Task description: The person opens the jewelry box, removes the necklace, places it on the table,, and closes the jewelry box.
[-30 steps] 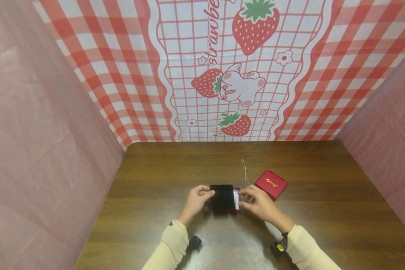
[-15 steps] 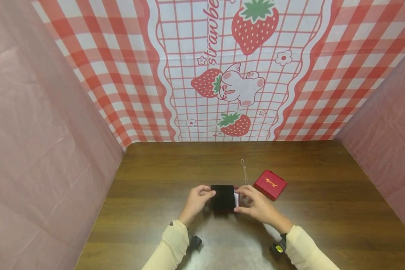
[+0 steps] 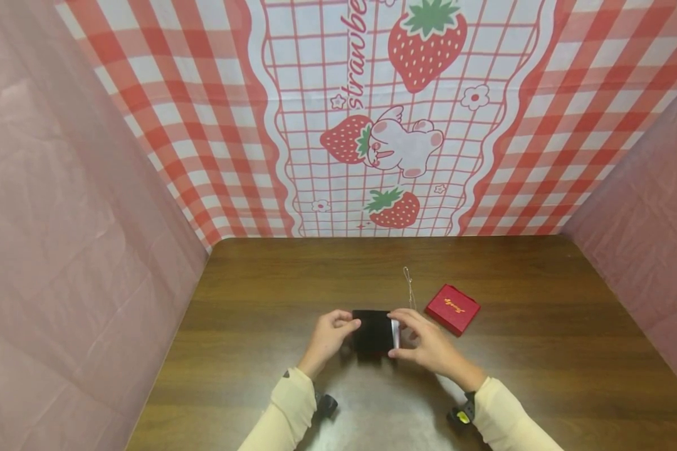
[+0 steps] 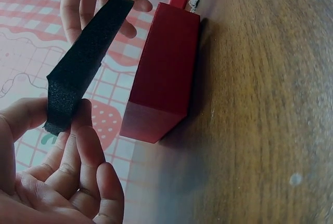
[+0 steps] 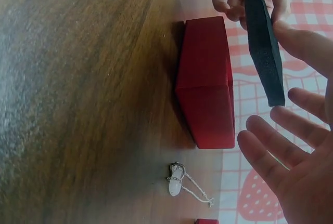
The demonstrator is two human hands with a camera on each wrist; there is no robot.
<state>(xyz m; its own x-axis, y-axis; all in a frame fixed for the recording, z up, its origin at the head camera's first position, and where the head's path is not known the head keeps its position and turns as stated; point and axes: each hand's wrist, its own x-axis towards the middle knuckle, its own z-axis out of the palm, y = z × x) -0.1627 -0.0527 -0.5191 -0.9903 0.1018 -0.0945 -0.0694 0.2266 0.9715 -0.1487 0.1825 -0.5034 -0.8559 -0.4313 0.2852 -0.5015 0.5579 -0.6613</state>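
Observation:
A thin square black foam pad (image 3: 372, 332) is held over an open red jewelry box base (image 4: 165, 60), a small gap apart in both wrist views. My left hand (image 3: 323, 341) pinches the pad's left edge between thumb and fingers. At the opposite edge, my right hand (image 3: 433, 346) holds the pad with thumb and forefinger spread to its corners, the other fingers extended. From above, the pad hides most of the base; a white strip of its inside (image 3: 395, 334) shows at the right. The base rests on the table.
To the right lies the red box lid (image 3: 453, 309) with gold lettering. A thin silver-coloured necklace (image 3: 409, 287) with a pale pendant (image 5: 176, 181) lies between lid and base on the wooden table (image 3: 271, 282). A strawberry-print cloth (image 3: 372, 188) hangs behind.
My right hand has shifted left, from the base's right side onto the pad's right corners. The pad has tilted slightly and covers more of the base. My left hand has stayed nearly still.

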